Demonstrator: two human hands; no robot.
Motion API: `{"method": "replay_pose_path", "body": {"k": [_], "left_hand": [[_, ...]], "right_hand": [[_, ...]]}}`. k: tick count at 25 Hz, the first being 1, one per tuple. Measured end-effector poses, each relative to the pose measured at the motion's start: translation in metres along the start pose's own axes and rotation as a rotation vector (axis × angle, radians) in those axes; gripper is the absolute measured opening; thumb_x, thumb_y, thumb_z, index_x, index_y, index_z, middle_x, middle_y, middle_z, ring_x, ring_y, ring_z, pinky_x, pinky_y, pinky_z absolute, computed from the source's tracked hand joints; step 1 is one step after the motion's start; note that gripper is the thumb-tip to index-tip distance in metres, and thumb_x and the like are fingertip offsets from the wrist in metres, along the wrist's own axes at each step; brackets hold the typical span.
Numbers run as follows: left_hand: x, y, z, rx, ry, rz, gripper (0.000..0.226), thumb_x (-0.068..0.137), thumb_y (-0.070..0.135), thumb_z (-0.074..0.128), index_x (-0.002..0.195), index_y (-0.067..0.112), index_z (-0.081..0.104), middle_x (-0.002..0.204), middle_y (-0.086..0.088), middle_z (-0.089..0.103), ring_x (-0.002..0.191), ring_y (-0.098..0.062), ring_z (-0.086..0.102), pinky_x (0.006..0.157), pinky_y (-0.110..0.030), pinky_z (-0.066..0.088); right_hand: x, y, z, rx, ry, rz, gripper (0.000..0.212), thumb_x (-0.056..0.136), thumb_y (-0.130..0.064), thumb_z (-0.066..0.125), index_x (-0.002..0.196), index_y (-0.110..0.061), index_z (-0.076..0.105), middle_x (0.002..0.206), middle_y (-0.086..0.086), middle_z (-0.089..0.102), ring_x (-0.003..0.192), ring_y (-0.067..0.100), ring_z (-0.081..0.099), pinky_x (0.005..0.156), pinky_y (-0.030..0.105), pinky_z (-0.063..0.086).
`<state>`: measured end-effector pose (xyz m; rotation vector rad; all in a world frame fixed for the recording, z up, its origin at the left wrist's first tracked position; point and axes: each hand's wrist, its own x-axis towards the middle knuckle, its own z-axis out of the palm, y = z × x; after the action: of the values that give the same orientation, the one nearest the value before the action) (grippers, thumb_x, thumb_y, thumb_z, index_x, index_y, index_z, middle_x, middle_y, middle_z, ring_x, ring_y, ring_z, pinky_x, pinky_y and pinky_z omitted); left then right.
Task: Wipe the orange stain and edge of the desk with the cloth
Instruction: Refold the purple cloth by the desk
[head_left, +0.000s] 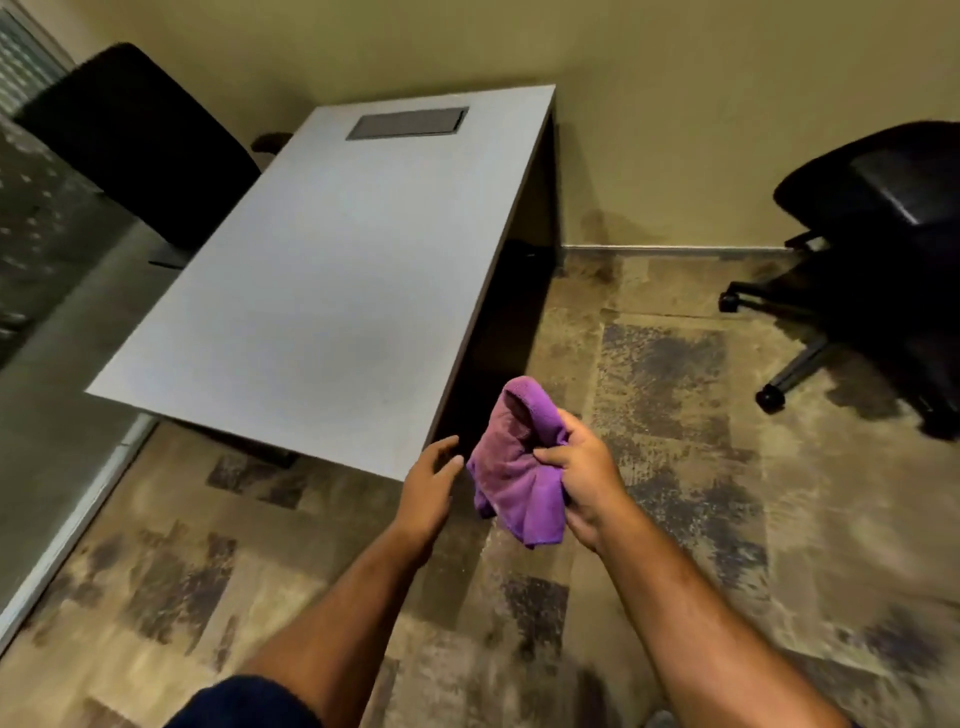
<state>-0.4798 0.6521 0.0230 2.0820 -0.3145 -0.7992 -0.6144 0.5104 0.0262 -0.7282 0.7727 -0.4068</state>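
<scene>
Cloth (519, 478), purple, crumpled, in right hand (584, 486) grip

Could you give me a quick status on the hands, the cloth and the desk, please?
Right hand gripping purple cloth, off the desk. Left hand open beside it. No orange stain visible. Nothing in the way.

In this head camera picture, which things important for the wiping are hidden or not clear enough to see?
- Orange stain: none can be made out on the desk; the top looks plain grey, blurred.
- Desk's left edge: its underside is hidden by the top.
- Cloth: bunched in the right hand, so its inner folds are hidden.
- Left hand: palm faces away from the camera.
</scene>
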Motion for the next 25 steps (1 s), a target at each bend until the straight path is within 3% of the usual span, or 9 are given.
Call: {"method": "replay_pose_path", "body": {"k": [2, 5, 7, 9, 12, 14, 17, 23, 25], "left_hand": [[-0.024, 0.032, 0.014, -0.361, -0.125, -0.121, 0.034, 0.110, 0.039, 0.053, 0.129, 0.022, 0.076, 0.141, -0.011, 0.072, 0.130, -0.029, 0.069, 0.109, -0.049, 0.056], [-0.053, 0.082, 0.026, -0.772, -0.349, -0.199, 0.075, 0.105, 0.067, 0.036, 0.134, 0.009, 0.073, 0.140, -0.023, 0.071, 0.128, -0.035, 0.070, 0.104, -0.048, 0.059], [-0.065, 0.111, 0.031, -0.880, -0.396, -0.203, 0.094, 0.104, 0.074, 0.026, 0.142, -0.002, 0.065, 0.145, -0.030, 0.064, 0.133, -0.040, 0.065, 0.115, -0.051, 0.051], [-0.075, 0.137, 0.034, -0.877, -0.402, -0.197, 0.094, 0.104, 0.075, 0.027, 0.134, -0.002, 0.072, 0.137, -0.029, 0.070, 0.123, -0.036, 0.072, 0.105, -0.047, 0.059], [-0.088, 0.168, 0.044, -0.765, -0.413, -0.058, 0.058, 0.103, 0.060, 0.051, 0.126, 0.016, 0.080, 0.131, -0.013, 0.078, 0.120, -0.028, 0.075, 0.098, -0.042, 0.063], [-0.087, 0.181, 0.053, -0.757, -0.364, 0.047, 0.046, 0.103, 0.036, 0.062, 0.143, 0.013, 0.067, 0.147, -0.020, 0.067, 0.138, -0.038, 0.063, 0.116, -0.053, 0.052], [-0.072, 0.197, 0.063, -0.778, -0.213, 0.094, 0.043, 0.108, 0.008, 0.055, 0.149, -0.004, 0.049, 0.153, -0.034, 0.054, 0.143, -0.048, 0.052, 0.126, -0.063, 0.035], [-0.003, 0.239, 0.061, -0.593, -0.121, 0.160, 0.025, 0.105, 0.000, 0.055, 0.127, 0.007, 0.065, 0.119, -0.013, 0.079, 0.106, -0.025, 0.074, 0.090, -0.032, 0.062], [0.025, 0.263, 0.056, -0.642, -0.096, 0.186, 0.026, 0.097, 0.000, 0.060, 0.120, 0.008, 0.069, 0.111, -0.011, 0.078, 0.104, -0.026, 0.072, 0.088, -0.031, 0.060]], "right_hand": [[-0.016, -0.028, -0.006, 0.128, -0.052, 0.040, 0.061, 0.094, 0.023, 0.042, 0.136, -0.013, 0.068, 0.129, 0.017, 0.077, 0.114, 0.030, 0.076, 0.086, 0.038, 0.065], [-0.033, -0.068, -0.019, 0.308, -0.118, 0.127, 0.057, 0.093, 0.016, 0.039, 0.136, -0.011, 0.067, 0.128, 0.021, 0.076, 0.110, 0.037, 0.076, 0.093, 0.051, 0.063], [-0.040, -0.095, -0.029, 0.335, -0.144, 0.194, 0.047, 0.091, 0.006, 0.045, 0.131, -0.007, 0.068, 0.124, 0.027, 0.073, 0.106, 0.043, 0.074, 0.098, 0.058, 0.060], [-0.043, -0.122, -0.037, 0.314, -0.191, 0.285, 0.037, 0.089, -0.010, 0.055, 0.119, 0.000, 0.073, 0.118, 0.030, 0.075, 0.102, 0.045, 0.076, 0.093, 0.059, 0.062], [-0.038, -0.157, -0.042, 0.233, -0.209, 0.297, 0.041, 0.100, -0.021, 0.058, 0.132, 0.003, 0.067, 0.134, 0.036, 0.067, 0.124, 0.052, 0.067, 0.110, 0.067, 0.051], [-0.025, -0.176, -0.044, 0.081, -0.199, 0.150, 0.026, 0.105, -0.013, 0.058, 0.125, 0.001, 0.068, 0.133, 0.039, 0.065, 0.119, 0.050, 0.067, 0.112, 0.071, 0.046], [-0.002, -0.203, -0.042, -0.129, -0.158, 0.043, 0.020, 0.104, -0.014, 0.061, 0.102, -0.007, 0.080, 0.124, 0.033, 0.074, 0.106, 0.037, 0.073, 0.095, 0.051, 0.063], [0.046, -0.267, -0.035, -0.262, -0.391, 0.011, 0.044, 0.098, -0.035, 0.074, 0.136, -0.013, 0.069, 0.135, 0.017, 0.075, 0.124, 0.032, 0.073, 0.103, 0.042, 0.060], [0.065, -0.293, -0.028, -0.362, -0.359, -0.053, 0.039, 0.099, -0.031, 0.073, 0.133, -0.012, 0.069, 0.129, 0.015, 0.078, 0.117, 0.029, 0.075, 0.092, 0.037, 0.063]]}}
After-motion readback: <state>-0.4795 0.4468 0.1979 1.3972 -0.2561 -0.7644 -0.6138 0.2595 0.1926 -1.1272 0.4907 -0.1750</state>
